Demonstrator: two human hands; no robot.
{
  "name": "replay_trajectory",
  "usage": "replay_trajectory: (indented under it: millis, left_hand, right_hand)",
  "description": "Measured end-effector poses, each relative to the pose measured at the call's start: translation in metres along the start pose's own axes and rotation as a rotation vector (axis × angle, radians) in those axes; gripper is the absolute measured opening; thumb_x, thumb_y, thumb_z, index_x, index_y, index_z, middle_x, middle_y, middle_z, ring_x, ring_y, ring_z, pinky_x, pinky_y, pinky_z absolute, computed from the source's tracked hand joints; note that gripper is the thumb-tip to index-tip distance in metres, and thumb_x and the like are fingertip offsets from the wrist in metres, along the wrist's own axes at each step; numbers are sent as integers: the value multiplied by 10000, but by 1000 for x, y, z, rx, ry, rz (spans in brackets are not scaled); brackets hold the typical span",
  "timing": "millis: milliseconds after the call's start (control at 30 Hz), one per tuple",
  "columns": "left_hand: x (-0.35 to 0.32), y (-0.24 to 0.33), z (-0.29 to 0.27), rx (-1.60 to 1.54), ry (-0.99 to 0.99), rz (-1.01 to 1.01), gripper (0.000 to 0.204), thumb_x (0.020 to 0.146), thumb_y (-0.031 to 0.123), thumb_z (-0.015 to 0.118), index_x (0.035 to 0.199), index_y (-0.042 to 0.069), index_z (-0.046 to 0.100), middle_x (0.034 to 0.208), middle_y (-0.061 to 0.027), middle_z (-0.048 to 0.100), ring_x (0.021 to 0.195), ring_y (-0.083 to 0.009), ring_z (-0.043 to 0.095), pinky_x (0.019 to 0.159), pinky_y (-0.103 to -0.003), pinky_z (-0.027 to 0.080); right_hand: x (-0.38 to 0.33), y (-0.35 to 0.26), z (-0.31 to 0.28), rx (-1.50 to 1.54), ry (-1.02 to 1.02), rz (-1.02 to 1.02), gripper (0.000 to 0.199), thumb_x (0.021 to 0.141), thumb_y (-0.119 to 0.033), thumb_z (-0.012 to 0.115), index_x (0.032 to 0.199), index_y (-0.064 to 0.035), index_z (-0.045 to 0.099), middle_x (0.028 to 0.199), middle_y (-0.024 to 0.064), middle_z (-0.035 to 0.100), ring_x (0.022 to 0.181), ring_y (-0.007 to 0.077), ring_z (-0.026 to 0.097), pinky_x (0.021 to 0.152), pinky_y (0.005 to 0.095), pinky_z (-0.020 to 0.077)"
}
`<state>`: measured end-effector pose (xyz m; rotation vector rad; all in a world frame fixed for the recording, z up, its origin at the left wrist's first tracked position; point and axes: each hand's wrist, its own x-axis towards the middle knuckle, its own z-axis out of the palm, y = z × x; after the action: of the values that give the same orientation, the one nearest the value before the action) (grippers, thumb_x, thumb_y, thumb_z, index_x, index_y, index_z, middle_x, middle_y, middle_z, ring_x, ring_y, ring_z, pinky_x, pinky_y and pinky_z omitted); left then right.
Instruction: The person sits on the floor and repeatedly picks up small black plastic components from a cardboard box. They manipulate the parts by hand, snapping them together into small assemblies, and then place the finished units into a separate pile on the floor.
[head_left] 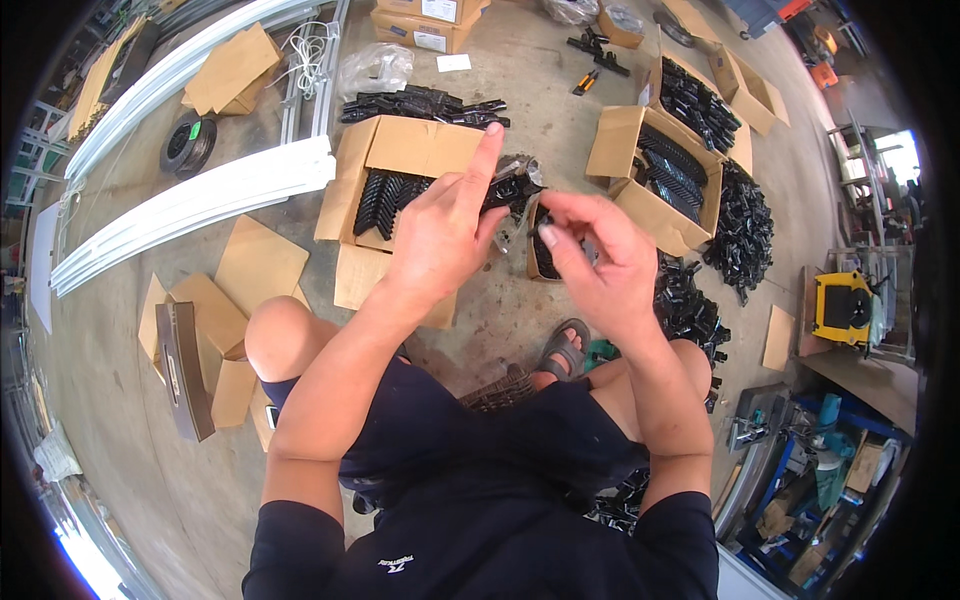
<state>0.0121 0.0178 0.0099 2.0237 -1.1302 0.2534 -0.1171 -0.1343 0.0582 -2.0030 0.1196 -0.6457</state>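
In front of me, my left hand [440, 235] holds a black plastic part [512, 190] between thumb and curled fingers, its index finger stretched out. The part points toward my right hand [605, 255], whose thumb and fingers are bent together close to its end. Whatever lies between those right fingertips is too small to name. Beneath the left hand stands an open cardboard box [345, 195] with black ribbed parts [378, 205] set in rows. A smaller cardboard box [535, 262] sits below the right hand, partly hidden by it.
At the right are open cardboard boxes [610, 140] of black parts and a loose heap of them [740, 230]. More black parts [420, 103] lie beyond the left box. Long white profiles [190, 215] extend leftward. A yellow-and-black case [842, 307] stands far right.
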Motion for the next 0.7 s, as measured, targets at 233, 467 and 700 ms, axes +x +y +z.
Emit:
replay_trajectory:
  millis: [233,467,700]
  left_hand:
    - [-1,9,16,-17,4,107,949,801,56,822,1613,90,333,946,-101,722,854,-276,706,731,-383,590]
    - [1,13,22,-66,57,192,919,792,21,795,1602,68,364,919,-93,709,816,-276,685,725,-380,587]
    - [1,9,22,-54,81,186,905,785,17,789,1593,66,384,908,-90,706,801,-270,677,725,-378,586]
  right_hand:
    - [15,23,-14,-546,59,-401,244,732,-33,847,960,-78,771,1186,102,670,1080,291,629,820,359,540]
    - [19,35,-4,-759,162,-592,137,707,-112,745,844,-114,753,1266,66,661,1267,309,570,1025,454,454]
    - [18,34,2,-781,116,-552,117,721,-115,728,834,-112,757,1296,58,659,1307,300,547,1070,467,432]
